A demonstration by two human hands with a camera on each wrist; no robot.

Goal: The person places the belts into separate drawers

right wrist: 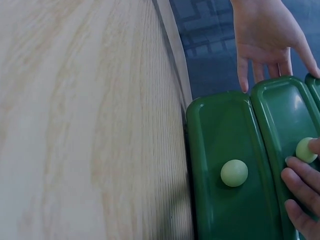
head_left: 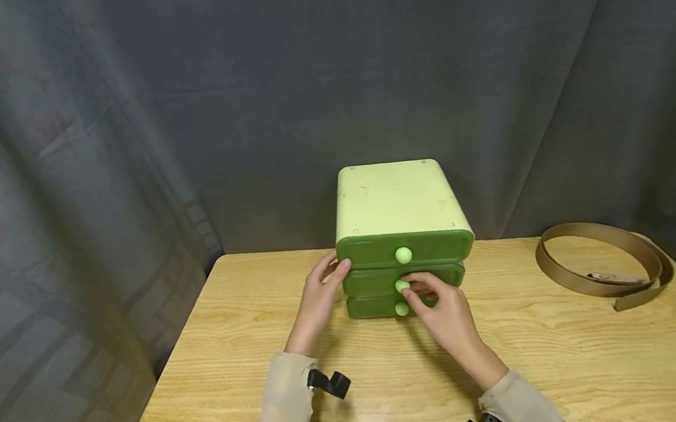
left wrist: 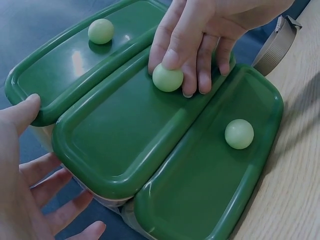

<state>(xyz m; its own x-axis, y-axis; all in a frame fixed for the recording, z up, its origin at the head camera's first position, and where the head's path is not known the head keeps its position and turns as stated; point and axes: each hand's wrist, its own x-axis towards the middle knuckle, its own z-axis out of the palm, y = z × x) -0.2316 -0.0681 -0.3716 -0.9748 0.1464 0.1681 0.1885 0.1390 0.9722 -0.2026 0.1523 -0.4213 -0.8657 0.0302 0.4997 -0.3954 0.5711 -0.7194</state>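
Pinching the middle drawer's knob (left wrist: 167, 78) on a small green drawer unit (head_left: 397, 200).

Standing near the back edge of the wooden bench (head_left: 254, 355), at its middle, with three dark green drawer fronts stacked under a pale green top. Gripping the middle drawer (left wrist: 125, 135) by its round pale knob with the right hand (head_left: 446, 316), thumb and fingers curled round it; drawer front sitting slightly proud of the top drawer (left wrist: 75, 60) and the bottom drawer (left wrist: 210, 185) in the left wrist view. Resting the left hand (head_left: 320, 299) against the unit's left side, fingers straight and spread, holding nothing. Lying well apart to the right on the bench, a coiled tan belt (head_left: 603, 265). Hanging behind it all, a grey curtain (head_left: 241, 98).
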